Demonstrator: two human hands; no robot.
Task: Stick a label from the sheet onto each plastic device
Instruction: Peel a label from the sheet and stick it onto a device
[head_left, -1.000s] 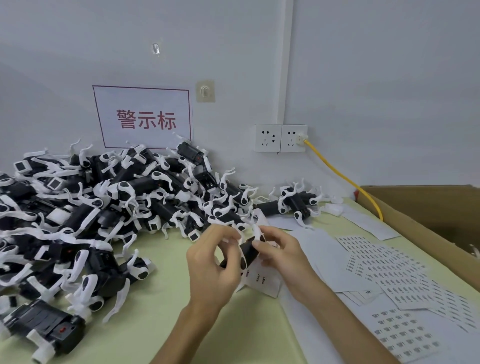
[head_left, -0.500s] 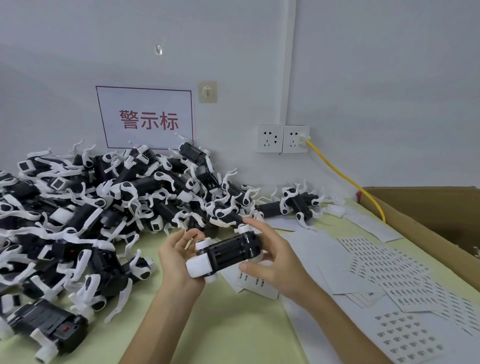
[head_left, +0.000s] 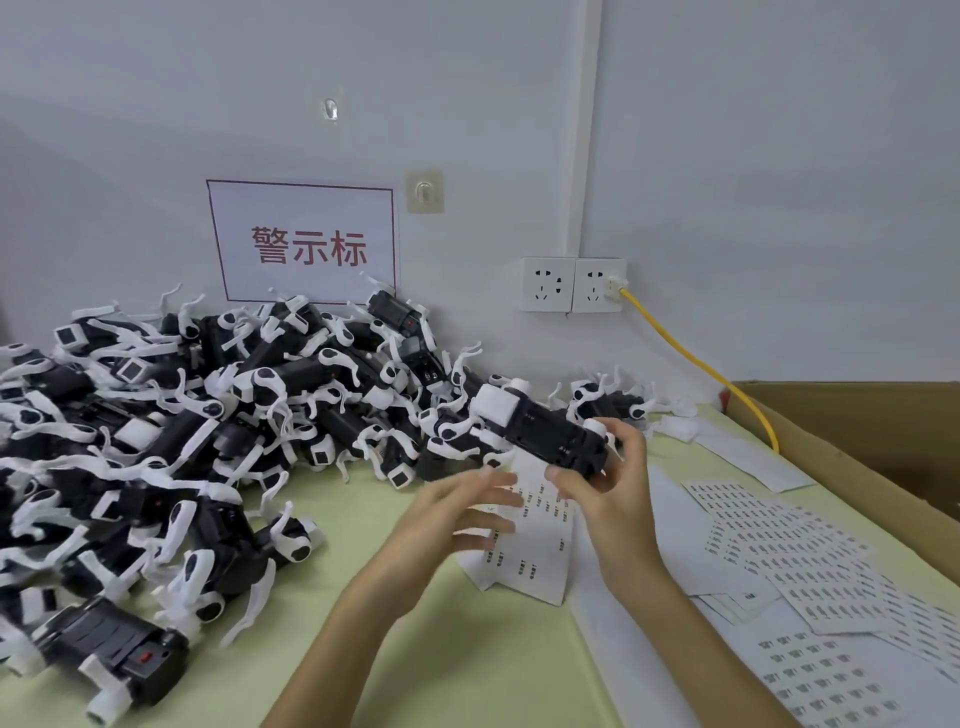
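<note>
The plastic device (head_left: 545, 436) is off the surface, held above the label sheet (head_left: 540, 551) and tilted, its white end pointing up toward the pile (head_left: 208, 441). The right grip (head_left: 605, 486) alone carries it, thumb beneath and fingers curled over the near end of the black body. Half a second ago both grips cradled it level and lower, to the left; a second ago they were bunched close round it, fingertips working at its face. Since then the left grip (head_left: 462, 514) has let go: it now hangs wide, fingers straight and spread, holding nothing, blurred with motion just above the sheet's left edge.

That release reads to me as a handover between steps (whether a label is already on this device is too small to tell). Either the left grip is heading to the sheet for a label, or the device is done and about to be set aside.

Further out, more label sheets (head_left: 779, 545) fan across the green surface (head_left: 467, 649) to the right, beside a cardboard box (head_left: 857, 431). The heap of unsorted devices crowds the left, so most of the task looks to remain.
</note>
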